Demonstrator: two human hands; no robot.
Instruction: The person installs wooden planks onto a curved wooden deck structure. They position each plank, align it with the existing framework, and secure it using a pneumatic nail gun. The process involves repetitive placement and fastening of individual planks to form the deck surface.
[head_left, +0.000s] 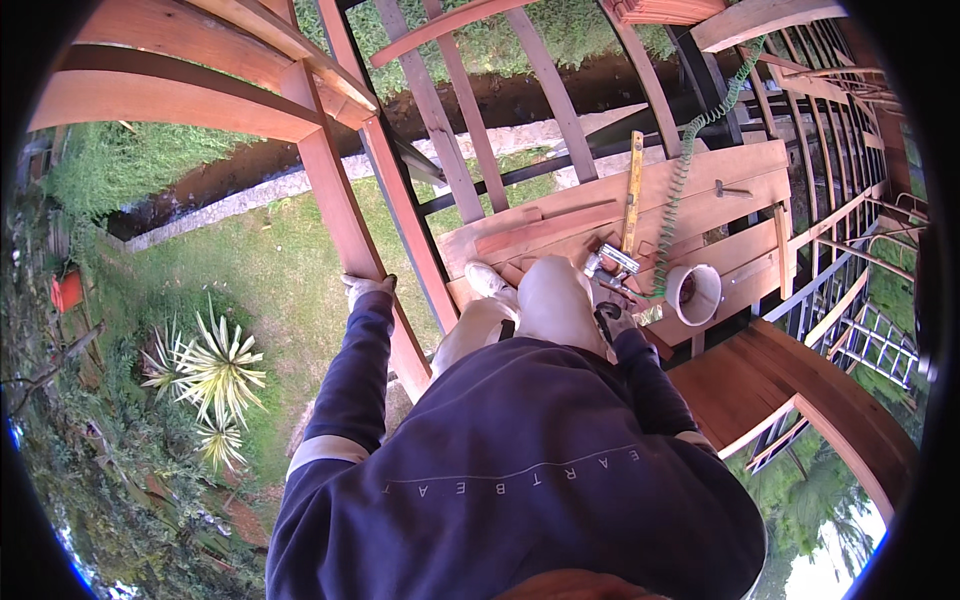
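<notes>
My left hand point(366, 287) is closed on a long reddish timber beam point(335, 205), over a drop to grass. My right hand point(615, 322) is beside my right thigh, closed round something dark that I cannot make out. Just beyond it, a silver pneumatic nail gun point(610, 262) lies on plank decking point(715, 185), with a coiled green hose point(682, 170) near it. A yellow spirit level point(634, 180), loose timber strips point(545, 225) and a white bucket point(692, 293) with dark contents are also on the planks.
Open joists point(560, 105) and dark steel framing point(712, 80) span above a lawn point(270, 260) and a low stone edging point(210, 220). A spiky plant point(215, 370) grows below at left. A curved timber piece point(840, 420) is at lower right, and a metal lattice point(870, 345) is beyond it.
</notes>
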